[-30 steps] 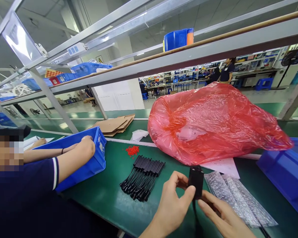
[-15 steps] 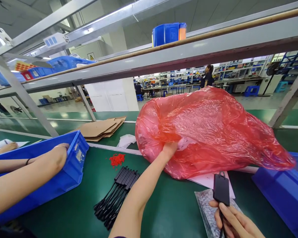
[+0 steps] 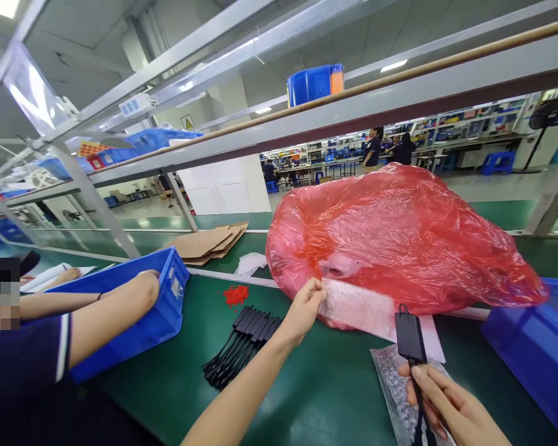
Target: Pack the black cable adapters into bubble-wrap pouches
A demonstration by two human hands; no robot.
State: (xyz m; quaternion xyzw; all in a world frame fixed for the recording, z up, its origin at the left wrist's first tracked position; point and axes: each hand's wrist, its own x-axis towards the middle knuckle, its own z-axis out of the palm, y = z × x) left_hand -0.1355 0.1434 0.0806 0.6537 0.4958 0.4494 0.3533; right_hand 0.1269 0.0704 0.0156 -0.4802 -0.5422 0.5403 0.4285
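Left hand [image 3: 302, 310] draws bubble pouch [image 3: 353, 303] from red bag [image 3: 400, 241].

Bright overhead factory light, soft shadows, wide-angle edge distortion, sharp focus

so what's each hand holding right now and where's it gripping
The left hand pinches the near end of a bubble-wrap bag at the mouth of the red plastic bag. The right hand grips a black adapter at its lower end.
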